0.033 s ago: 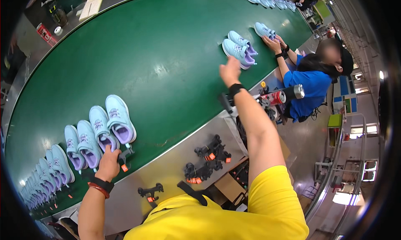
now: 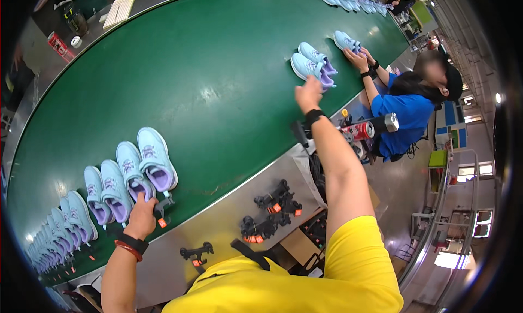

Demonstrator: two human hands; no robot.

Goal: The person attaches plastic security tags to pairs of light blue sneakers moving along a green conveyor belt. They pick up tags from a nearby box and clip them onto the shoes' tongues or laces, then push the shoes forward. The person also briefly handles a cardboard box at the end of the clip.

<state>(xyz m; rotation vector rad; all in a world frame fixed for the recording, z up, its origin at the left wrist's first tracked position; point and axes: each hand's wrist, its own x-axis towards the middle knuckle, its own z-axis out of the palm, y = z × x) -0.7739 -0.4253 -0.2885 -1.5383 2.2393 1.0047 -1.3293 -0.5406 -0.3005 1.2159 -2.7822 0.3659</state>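
Observation:
My left hand is closed on the heel of a light blue shoe with a lilac lining, its thumb or finger reaching the opening. To its right stands the matching shoe. A black plastic shoe hanger with an orange tag is at that shoe's heel, right beside my left hand. My right hand reaches far right, thumb and fingers apart, against the side of the nearer shoe of another light blue pair. The farther shoe lies alongside. Part of the right fingers is hidden.
More light blue shoes line the green table at left. Several black hangers lie on the metal ledge. A co-worker in blue holds a shoe at right. A red can and a flask are near.
My right hand has moved slightly right along the near shoe toward its heel. My left hand stays at the same shoe. The view has shifted a little.

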